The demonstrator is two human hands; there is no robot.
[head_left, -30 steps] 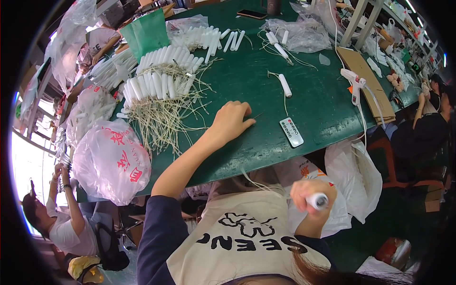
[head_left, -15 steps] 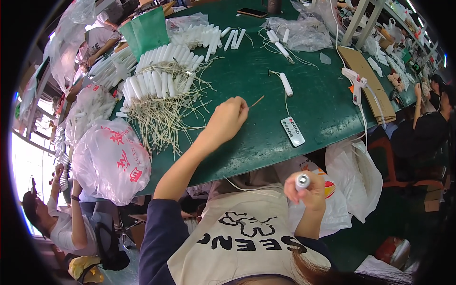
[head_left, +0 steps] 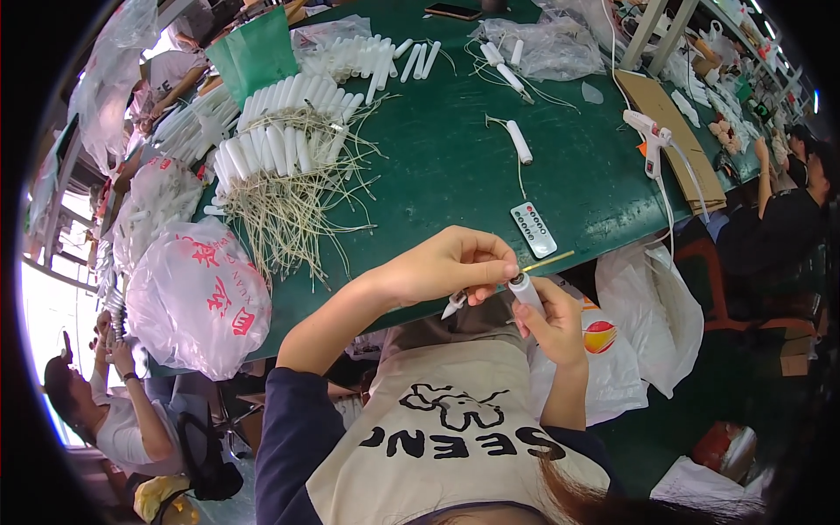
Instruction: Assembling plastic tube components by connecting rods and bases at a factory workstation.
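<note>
Over the near table edge, my two hands meet. The fingers of my left hand (head_left: pixel 464 267) are pinched on a thin yellowish-brown stick (head_left: pixel 551 261), which slants out past the tube's top end. My right hand (head_left: pixel 553 322) is closed round a short white plastic tube (head_left: pixel 526 296), its dark open end up against my left fingertips. Under the left fingers shows a small pale pointed piece (head_left: pixel 453 304); whether they hold it I cannot tell. On the table beyond lie a white remote control (head_left: pixel 534 229) with rows of buttons and a single white tube with wire (head_left: pixel 519 142).
Many wired white tubes (head_left: pixel 271 153) are heaped at the left of the green table (head_left: pixel 420 157). A stuffed plastic bag (head_left: pixel 210 297) sits at the left edge. A glue gun (head_left: pixel 650 140) lies by a cardboard strip (head_left: pixel 669 131). Other people sit on both sides.
My left hand has come back from over the table with the stick, down to the tube. My right hand has lifted and tilted the tube to meet it.
</note>
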